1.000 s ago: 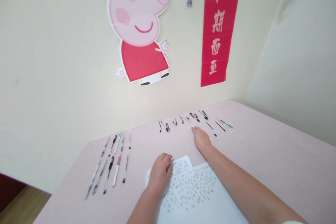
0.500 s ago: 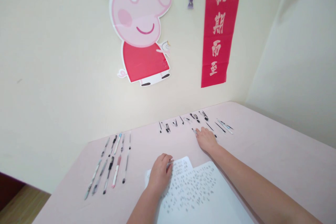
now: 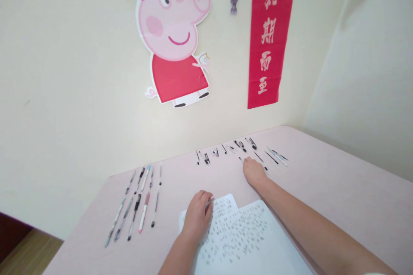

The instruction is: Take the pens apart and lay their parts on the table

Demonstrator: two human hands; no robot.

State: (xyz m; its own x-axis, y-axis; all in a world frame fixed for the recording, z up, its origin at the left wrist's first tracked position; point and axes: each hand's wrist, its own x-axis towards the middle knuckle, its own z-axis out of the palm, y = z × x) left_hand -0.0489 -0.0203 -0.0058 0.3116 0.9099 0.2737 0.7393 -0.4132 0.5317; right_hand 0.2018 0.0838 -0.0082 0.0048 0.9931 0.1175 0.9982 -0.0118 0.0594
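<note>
My left hand (image 3: 197, 212) rests on the upper left of the written sheets, its fingers curled round a slim greyish pen (image 3: 209, 201), most of which is hidden in the grip. Under it lie a smaller written page (image 3: 226, 203) and a larger white sheet (image 3: 238, 236) covered with handwriting. My right hand (image 3: 254, 172) reaches to the back of the table, fingers bent down together. A small dark-tipped pen piece (image 3: 240, 160) shows just beyond its fingertips; what the fingers grip is hidden. Close by on the right lie a thin black refill (image 3: 271, 157) and a light blue-white pen (image 3: 278, 157).
The pink table (image 3: 335, 206) meets the wall behind. Two rows of pens lie at left, among them a pink-white pen (image 3: 144, 212) and a black-gripped pen (image 3: 134, 217). Several caps, clips and refills, such as a black piece (image 3: 207, 158), line the back edge.
The right hand has shifted very slightly right at the same spot, with less of the pen piece showing by its fingertips. My left hand keeps its hold; the view has tilted a little.
</note>
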